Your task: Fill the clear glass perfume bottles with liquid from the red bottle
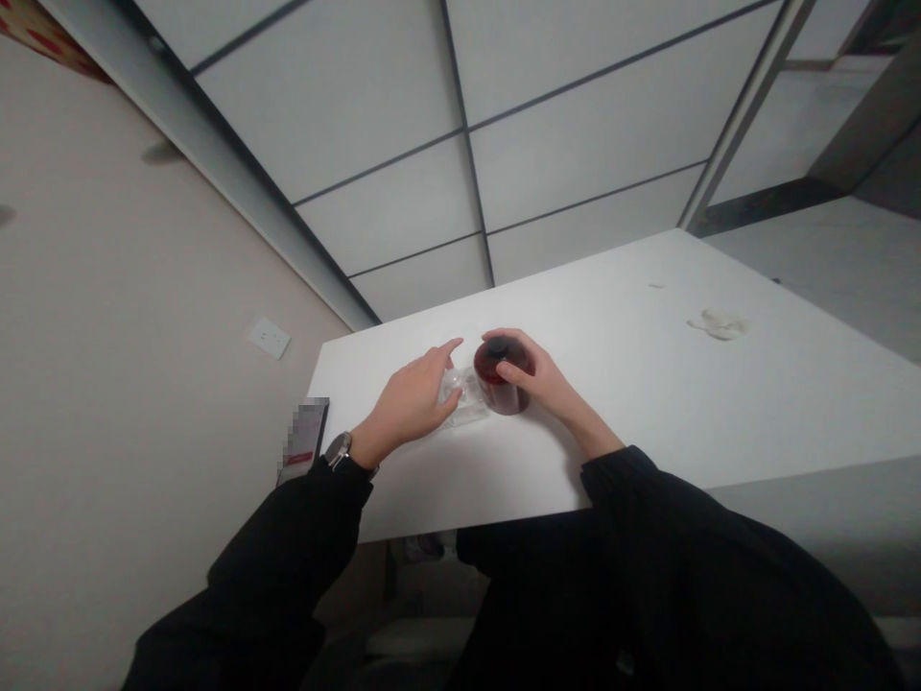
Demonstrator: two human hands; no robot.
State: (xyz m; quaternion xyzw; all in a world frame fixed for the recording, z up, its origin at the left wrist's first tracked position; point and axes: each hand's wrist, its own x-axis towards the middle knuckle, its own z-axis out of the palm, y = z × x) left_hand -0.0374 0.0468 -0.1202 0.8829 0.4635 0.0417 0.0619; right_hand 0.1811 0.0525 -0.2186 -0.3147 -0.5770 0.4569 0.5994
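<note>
Two bare hands work over a white bench point(648, 403). Farthest left, a socket point(271, 338) sits on the wall, and below it a flat, dark-edged object point(308, 441) is at the bench's left edge, its face partly blurred out.

Next comes the left hand point(412, 398), with a watch point(338, 449) at its wrist. It is spread fairly wide, thumb and forefinger apart, and looks to grip nothing firmly. Just beyond its fingertips lies a clear plastic piece point(469, 411), crinkled and see-through, close against the bottle's left side. Whether the fingers touch it, and whether it is a wrapper or a small pouch with something inside, I cannot tell.

To the right of that, near the middle of the bench, stands the dark red bottle point(507, 395), upright, with its black cap point(496, 346) in place. The right hand point(551, 384) is curled around its far and right sides, thumb over the near shoulder. The body is tinted, so how full it is does not show. As things lie, the bottle is closed and the plastic is outside it; nothing shows whether either is finished with.

Well apart to the right are a small scrap point(655, 285) and, past it, a crumpled pale piece point(721, 324), both lying on the bench.
</note>
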